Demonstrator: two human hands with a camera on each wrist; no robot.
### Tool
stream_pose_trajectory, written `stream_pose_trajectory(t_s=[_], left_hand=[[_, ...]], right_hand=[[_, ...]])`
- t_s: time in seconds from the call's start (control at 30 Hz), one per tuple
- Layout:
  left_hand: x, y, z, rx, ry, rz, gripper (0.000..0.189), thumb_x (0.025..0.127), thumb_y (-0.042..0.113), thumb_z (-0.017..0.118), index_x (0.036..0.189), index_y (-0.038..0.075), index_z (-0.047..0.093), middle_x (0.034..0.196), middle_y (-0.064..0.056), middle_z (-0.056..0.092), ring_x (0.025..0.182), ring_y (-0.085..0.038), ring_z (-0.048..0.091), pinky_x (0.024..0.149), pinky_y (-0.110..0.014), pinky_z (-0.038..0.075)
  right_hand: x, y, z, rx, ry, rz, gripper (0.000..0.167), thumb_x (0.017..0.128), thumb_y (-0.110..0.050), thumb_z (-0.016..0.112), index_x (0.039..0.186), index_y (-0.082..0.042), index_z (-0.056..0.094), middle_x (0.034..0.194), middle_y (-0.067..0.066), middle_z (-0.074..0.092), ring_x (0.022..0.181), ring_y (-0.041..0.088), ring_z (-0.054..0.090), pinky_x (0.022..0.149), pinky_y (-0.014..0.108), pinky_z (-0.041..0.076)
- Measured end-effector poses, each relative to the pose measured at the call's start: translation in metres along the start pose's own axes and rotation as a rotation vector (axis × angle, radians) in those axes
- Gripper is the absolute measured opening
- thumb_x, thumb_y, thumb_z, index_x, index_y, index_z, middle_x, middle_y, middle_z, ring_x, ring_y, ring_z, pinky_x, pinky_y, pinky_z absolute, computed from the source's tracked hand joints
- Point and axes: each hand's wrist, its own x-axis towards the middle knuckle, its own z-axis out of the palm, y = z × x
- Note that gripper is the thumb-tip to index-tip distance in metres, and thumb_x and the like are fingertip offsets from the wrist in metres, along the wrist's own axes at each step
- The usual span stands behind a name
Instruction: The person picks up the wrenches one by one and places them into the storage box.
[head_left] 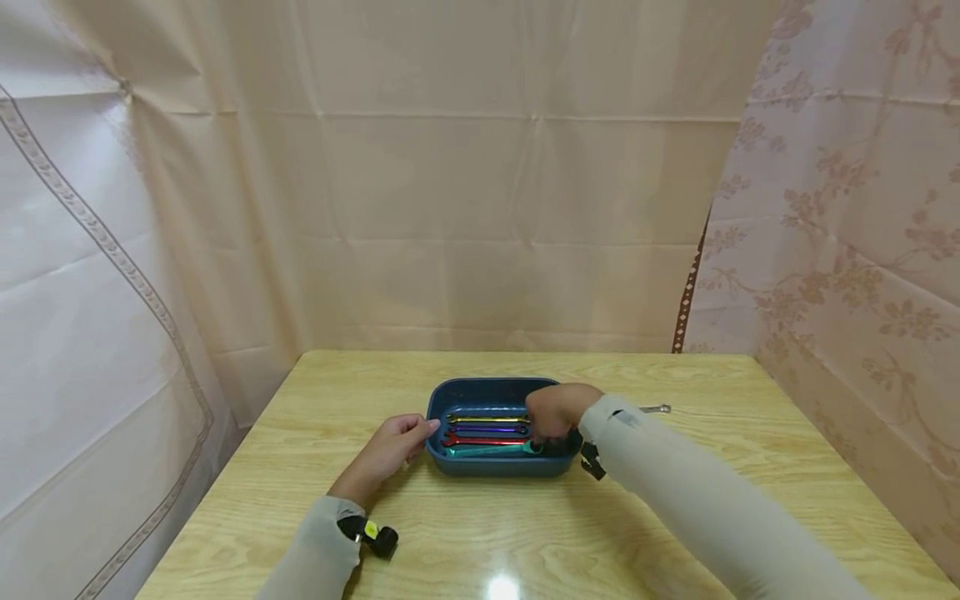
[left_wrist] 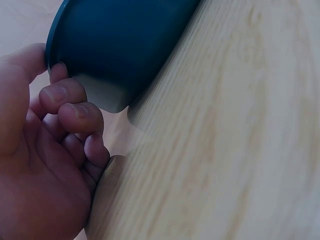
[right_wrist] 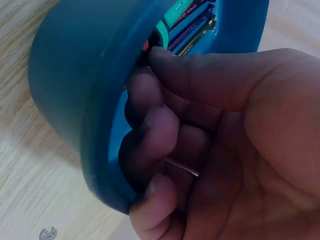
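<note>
A dark blue plastic bin (head_left: 501, 467) stands on the table. In it lie a yellow wrench (head_left: 487, 419), a purple wrench (head_left: 491, 430), a red wrench (head_left: 487, 442) and a teal wrench (head_left: 483, 451), side by side. My left hand (head_left: 397, 442) holds the bin's left rim between thumb and fingers. My right hand (head_left: 558, 408) reaches over the right end into the bin. Its fingers (right_wrist: 155, 125) are curled, and thumb and forefinger pinch at the wrench ends, where a bit of red shows. What they pinch is mostly hidden.
A silver wrench (head_left: 656, 408) lies on the wooden table (head_left: 480, 533) right of the bin, partly behind my right sleeve (head_left: 697, 492). A beige cloth (head_left: 480, 208) hangs behind the table, with patterned cloths at both sides.
</note>
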Motion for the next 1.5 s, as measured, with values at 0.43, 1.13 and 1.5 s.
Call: stream_pose_trajectory(t_s=[0.43,1.13,1.5], left_hand=[[-0.001,0.002,0.0,0.004,-0.003,-0.02,0.041,0.106,0.044,0.058,0.084,0.009,0.058,0.067,0.001,0.047,0.065,-0.019,0.046,0.059,-0.026,0.04],[-0.001,0.003,-0.001,0.0,0.002,-0.039,0.04,0.105,0.044,0.06,0.088,0.008,0.06,0.068,0.001,0.047,0.067,-0.021,0.047,0.061,-0.027,0.041],[0.0,0.001,0.0,0.0,0.011,-0.056,0.04,0.105,0.043,0.06,0.089,0.007,0.061,0.069,0.0,0.048,0.068,-0.021,0.048,0.062,-0.028,0.041]], right_hand=[[0.005,-0.004,0.01,-0.131,0.038,0.049,0.032,0.099,-0.011,0.065,0.069,-0.012,0.056,0.068,-0.002,0.054,0.057,0.013,0.047,0.058,0.029,0.035],[0.005,-0.006,0.011,-0.101,0.147,0.129,0.014,0.096,-0.012,0.067,0.083,-0.012,0.065,0.084,0.004,0.061,0.07,0.019,0.052,0.06,0.035,0.036],[0.002,-0.003,0.008,-0.005,0.146,0.088,0.025,0.096,-0.016,0.071,0.073,-0.013,0.063,0.068,-0.002,0.051,0.06,0.014,0.048,0.06,0.031,0.04]])
